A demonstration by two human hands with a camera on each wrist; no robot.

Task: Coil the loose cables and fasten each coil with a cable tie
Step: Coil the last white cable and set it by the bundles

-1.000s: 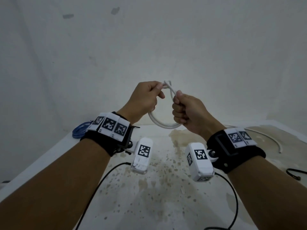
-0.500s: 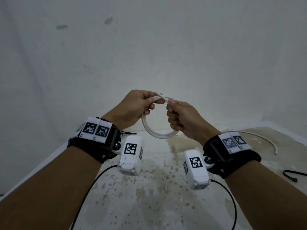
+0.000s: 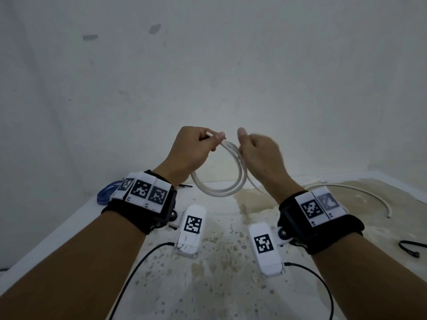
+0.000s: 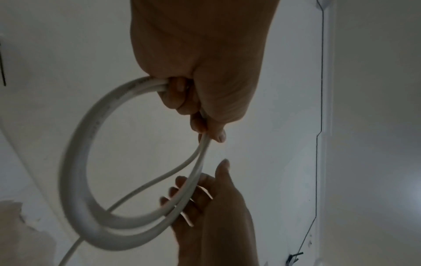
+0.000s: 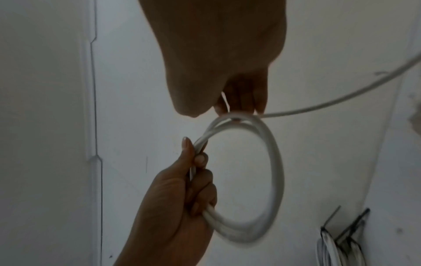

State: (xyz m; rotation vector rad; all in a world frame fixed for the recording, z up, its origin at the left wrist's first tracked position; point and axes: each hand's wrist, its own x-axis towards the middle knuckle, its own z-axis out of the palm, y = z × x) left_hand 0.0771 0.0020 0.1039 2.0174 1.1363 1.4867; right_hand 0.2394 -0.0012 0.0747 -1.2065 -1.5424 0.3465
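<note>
At frame centre, above the table (image 3: 231,285), the white cable (image 3: 217,191) is pinched in two loops by the left hand (image 3: 189,151). The right hand (image 3: 261,153), fingers loosely curled around the running strand, feeds it. Each loop should be matched in size and clamped before the tail (image 3: 369,192) is drawn in.

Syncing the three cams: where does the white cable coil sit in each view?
Head: white cable coil hangs centre frame, between both hands above the table.
Left wrist: it fills lower left, hanging from the left hand at top.
Right wrist: it sits centre right, below the right hand.
Shared landmark: the left hand's thumb pinching the top of the coil, seen in all three.
</note>
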